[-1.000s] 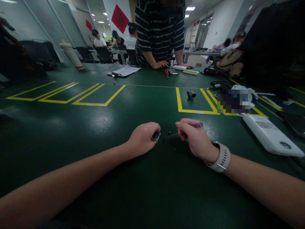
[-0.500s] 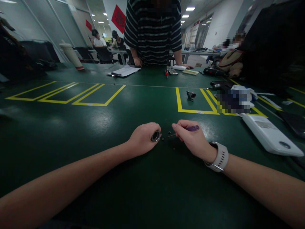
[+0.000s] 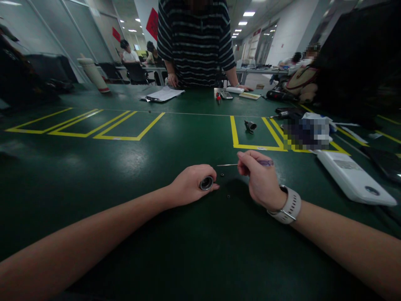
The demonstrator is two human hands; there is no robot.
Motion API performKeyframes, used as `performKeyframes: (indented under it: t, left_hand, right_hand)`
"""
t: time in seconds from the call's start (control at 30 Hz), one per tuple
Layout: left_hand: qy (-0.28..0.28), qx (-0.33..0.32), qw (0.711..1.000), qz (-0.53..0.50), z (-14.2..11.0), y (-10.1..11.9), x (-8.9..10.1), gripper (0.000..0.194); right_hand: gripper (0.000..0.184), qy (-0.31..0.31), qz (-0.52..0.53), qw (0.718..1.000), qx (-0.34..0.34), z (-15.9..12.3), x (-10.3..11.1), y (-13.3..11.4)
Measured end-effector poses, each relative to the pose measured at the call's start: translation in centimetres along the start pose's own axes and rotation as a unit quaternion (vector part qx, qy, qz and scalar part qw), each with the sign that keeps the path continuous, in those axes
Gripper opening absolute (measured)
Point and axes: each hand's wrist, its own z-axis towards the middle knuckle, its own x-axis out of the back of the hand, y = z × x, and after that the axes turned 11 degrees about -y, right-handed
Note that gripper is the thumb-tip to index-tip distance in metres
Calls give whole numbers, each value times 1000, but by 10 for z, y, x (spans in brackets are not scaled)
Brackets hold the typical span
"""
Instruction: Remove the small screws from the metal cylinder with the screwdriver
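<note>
My left hand point(image 3: 192, 184) is closed around a hollow metal cylinder point(image 3: 206, 183), its round open end facing me. A fingertip of that hand sticks out to the right, close to the tabletop. My right hand point(image 3: 258, 177) pinches a thin screwdriver point(image 3: 265, 163) with a purple handle. Its slim shaft points left, its tip above the table and apart from the cylinder. Between the hands lie a small dark ring point(image 3: 222, 174) and, nearer to me, a smaller ring point(image 3: 228, 196).
A dark metal fitting point(image 3: 250, 126) lies inside a yellow-taped box. To the right is a white power bank-like device point(image 3: 354, 177). Papers on a clipboard point(image 3: 164, 94), a red screwdriver point(image 3: 218, 98) and a tilted cup point(image 3: 94, 75) stand farther back. A person in a striped shirt leans across the table.
The screwdriver tip has lifted and moved away from a small ring beside my left hand. That ring no longer shows. A left fingertip has extended rightward. The person opposite has shifted left.
</note>
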Motion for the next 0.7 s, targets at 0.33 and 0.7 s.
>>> performKeyframes:
  t: [0.33,0.7]
  left_hand:
    - [-53,-43,998,19,6,4,3,51]
    - [226,-61,972,-3,-10,0,3,28]
  right_hand:
    - [19,-217,-138,966,-14,-6,-8,-6]
    - [27,-238,-188,953,7,-12,-15,-6]
